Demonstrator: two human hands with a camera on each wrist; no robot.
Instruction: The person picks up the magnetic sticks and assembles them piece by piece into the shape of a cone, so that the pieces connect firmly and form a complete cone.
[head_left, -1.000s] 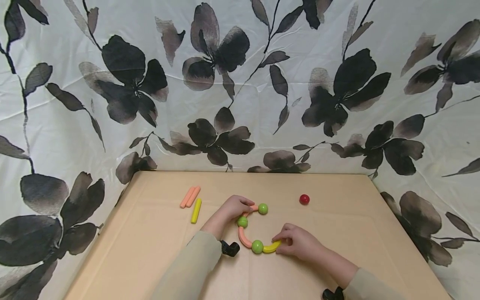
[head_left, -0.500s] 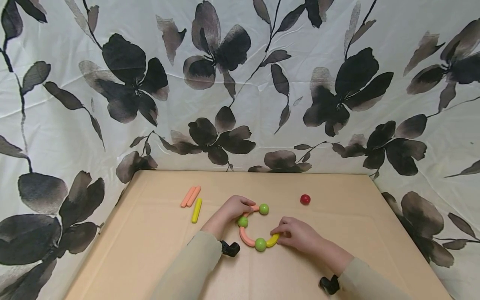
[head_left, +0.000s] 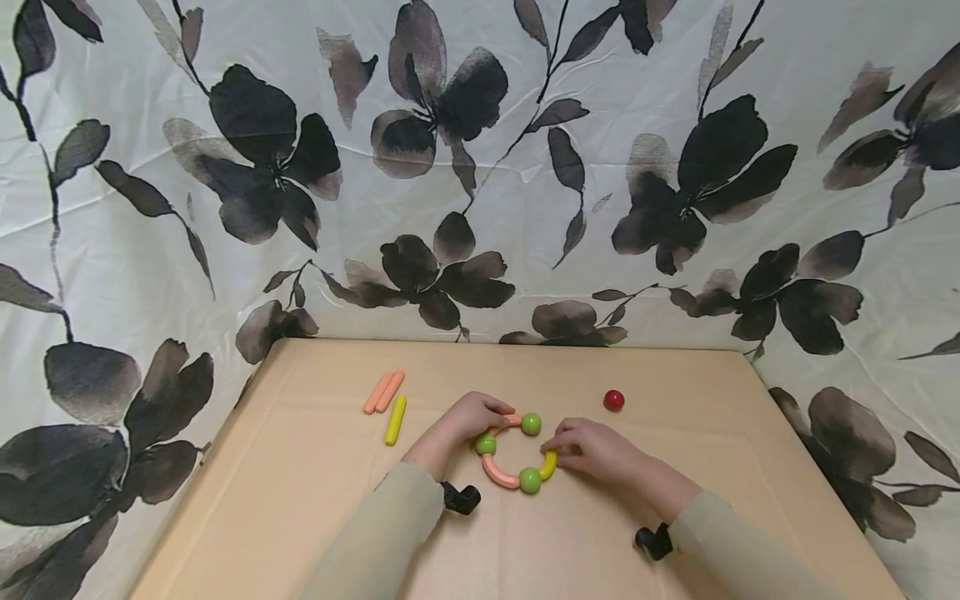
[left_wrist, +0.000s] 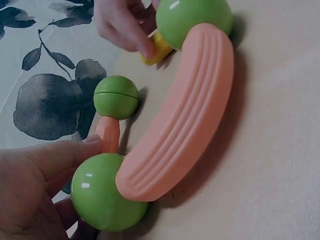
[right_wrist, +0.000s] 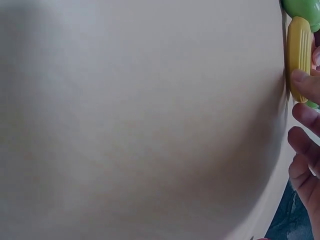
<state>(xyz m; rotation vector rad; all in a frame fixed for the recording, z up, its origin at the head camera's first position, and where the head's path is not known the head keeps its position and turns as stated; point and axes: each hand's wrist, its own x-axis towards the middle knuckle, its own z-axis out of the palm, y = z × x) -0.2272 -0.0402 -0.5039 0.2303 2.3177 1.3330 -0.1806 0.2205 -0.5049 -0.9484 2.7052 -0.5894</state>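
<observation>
Curved sticks and green balls form a ring, opening at the far right. In the head view, my left hand (head_left: 467,423) pinches the far pink curved stick (head_left: 513,420), between the far green ball (head_left: 531,424) and the left green ball (head_left: 485,444). A ridged pink curved stick (left_wrist: 182,120) runs from that left ball to the near green ball (head_left: 530,481). From there a yellow curved stick (head_left: 550,467) points away from me, its free end pinched by thumb and fingers of my right hand (head_left: 597,448). The right wrist view catches this yellow stick only at its edge.
Two straight pink sticks (head_left: 391,392) lie side by side at the back left, beside a straight yellow stick (head_left: 395,421). A red ball (head_left: 614,401) sits at the back right. Flowered cloth (head_left: 555,208) hangs behind the tan table (head_left: 300,533).
My right hand has moved away from me, swinging the yellow curved stick from pointing right to pointing away. The near green ball has shifted right and slightly back. My left hand stays put.
</observation>
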